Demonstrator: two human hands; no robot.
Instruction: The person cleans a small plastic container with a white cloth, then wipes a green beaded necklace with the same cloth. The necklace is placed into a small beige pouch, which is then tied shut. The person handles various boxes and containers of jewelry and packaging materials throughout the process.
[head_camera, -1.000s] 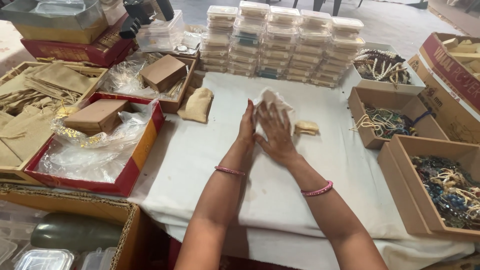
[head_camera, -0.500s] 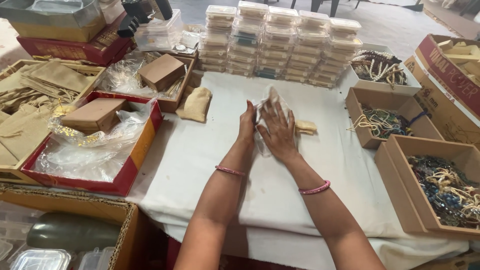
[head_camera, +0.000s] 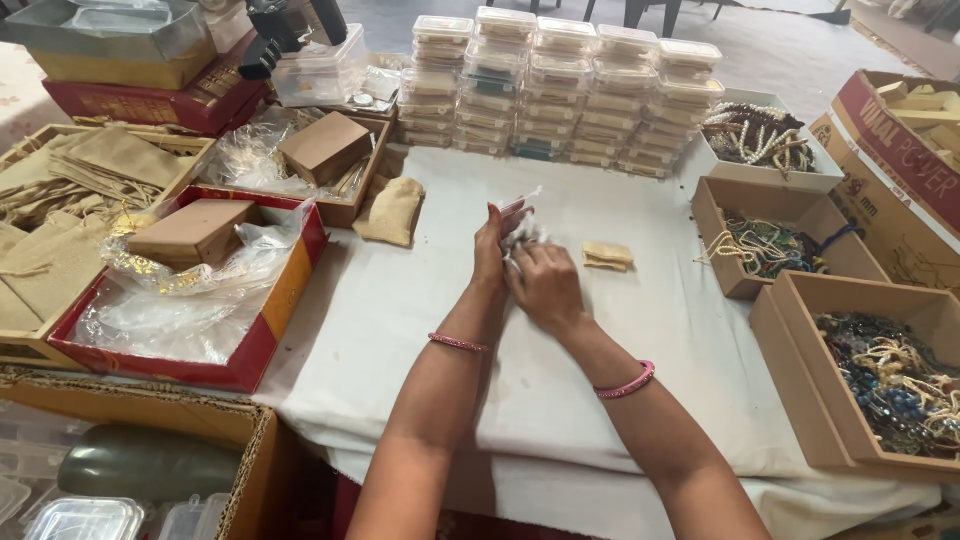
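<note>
My left hand (head_camera: 489, 252) and my right hand (head_camera: 545, 285) meet over the middle of the white cloth-covered table (head_camera: 400, 330). Between them they grip a small crumpled clear plastic bag (head_camera: 519, 222), squeezed tight so only a corner sticks up above my left fingers. Both wrists wear pink bangles. A small folded tan pouch (head_camera: 607, 255) lies on the cloth just right of my hands, apart from them. A larger tan cloth pouch (head_camera: 392, 209) lies to the left.
Stacks of clear lidded boxes (head_camera: 560, 90) stand at the back. Brown boxes of bead necklaces (head_camera: 880, 380) line the right side. At left sit a red tray with plastic wrap (head_camera: 180, 300), brown cardboard boxes (head_camera: 325, 145) and a tray of tan pouches (head_camera: 60, 200).
The white plastic bag, spread out under my flat right palm a second ago, is now bunched up small between both hands. My right hand has curled and pulled back slightly.
</note>
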